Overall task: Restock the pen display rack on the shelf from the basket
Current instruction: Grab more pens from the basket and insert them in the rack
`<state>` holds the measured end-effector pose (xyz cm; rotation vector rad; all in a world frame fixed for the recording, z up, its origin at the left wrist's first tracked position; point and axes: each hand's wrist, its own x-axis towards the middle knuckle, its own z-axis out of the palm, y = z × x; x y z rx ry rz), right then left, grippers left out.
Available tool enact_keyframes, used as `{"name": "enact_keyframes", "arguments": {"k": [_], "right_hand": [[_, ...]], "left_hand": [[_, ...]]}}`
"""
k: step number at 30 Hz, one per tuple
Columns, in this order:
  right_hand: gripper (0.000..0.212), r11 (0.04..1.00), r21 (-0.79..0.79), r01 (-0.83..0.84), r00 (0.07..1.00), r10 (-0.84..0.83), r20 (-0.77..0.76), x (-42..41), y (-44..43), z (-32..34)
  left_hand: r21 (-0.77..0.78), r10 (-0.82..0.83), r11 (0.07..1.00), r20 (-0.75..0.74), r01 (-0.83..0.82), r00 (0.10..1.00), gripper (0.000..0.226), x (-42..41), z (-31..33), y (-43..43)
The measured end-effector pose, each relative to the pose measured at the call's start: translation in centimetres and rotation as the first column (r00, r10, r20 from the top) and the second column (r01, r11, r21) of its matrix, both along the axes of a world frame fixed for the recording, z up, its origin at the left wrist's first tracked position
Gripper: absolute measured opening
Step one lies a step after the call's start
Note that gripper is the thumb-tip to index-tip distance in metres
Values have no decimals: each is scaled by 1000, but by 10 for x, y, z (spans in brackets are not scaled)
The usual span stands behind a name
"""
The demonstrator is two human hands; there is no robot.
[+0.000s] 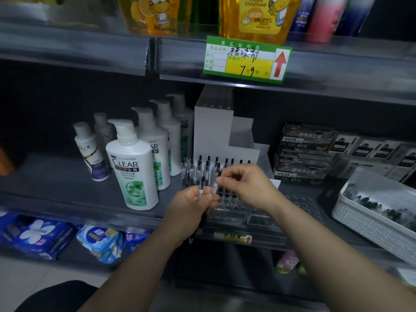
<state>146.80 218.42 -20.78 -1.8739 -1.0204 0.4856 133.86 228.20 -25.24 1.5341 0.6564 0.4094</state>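
A clear stepped pen display rack [265, 218] stands on the middle shelf, with several black-capped pens [208, 165] upright in its back rows and open holes in front. My left hand [191, 208] grips a small bundle of pens [202, 188] in front of the rack. My right hand [245, 185] pinches one pen from that bundle at its top, just above the rack's holes. A white slatted basket [360, 219] with more pens sits on the shelf at the right.
White shampoo bottles [132, 167] crowd the shelf left of the rack. Black pen boxes [304, 154] are stacked to its right. A white card stand [216, 127] rises behind the rack. A shelf edge with a green price tag [246, 59] hangs overhead.
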Motion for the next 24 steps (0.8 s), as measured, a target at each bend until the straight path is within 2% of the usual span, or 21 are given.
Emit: {"name": "enact_keyframes", "arguments": {"k": [3,5,9,11,14,18,21,24], "right_hand": [[14,989,70,131,991,-130,-20,13,-6,7],[14,968,108,226,972,-231,37,23,-8,9],[14,937,157,312,924,-337,178,30,-7,6],[16,940,149,307,906,-336,256,28,-4,3],[18,960,106,259,887,-280,368,24,2,-3],[22,974,-8,228,843,-193,502,20,11,-10],[24,971,-71,226,840,-158,519,19,16,-15],[26,966,-83,245,844,-170,509,19,19,-18]], "left_hand": [[51,66,996,5,-67,998,16,-1,0,5],[37,89,995,32,-90,996,18,-3,3,7],[144,135,981,-7,-132,991,27,-7,3,12],[109,151,983,-11,-149,989,34,-6,5,12],[-17,162,987,28,-162,986,19,-4,7,12],[11,148,989,40,-149,988,24,-6,3,13],[-11,115,993,58,-114,992,24,-7,5,12],[45,114,992,44,-116,993,20,-7,3,15]]}}
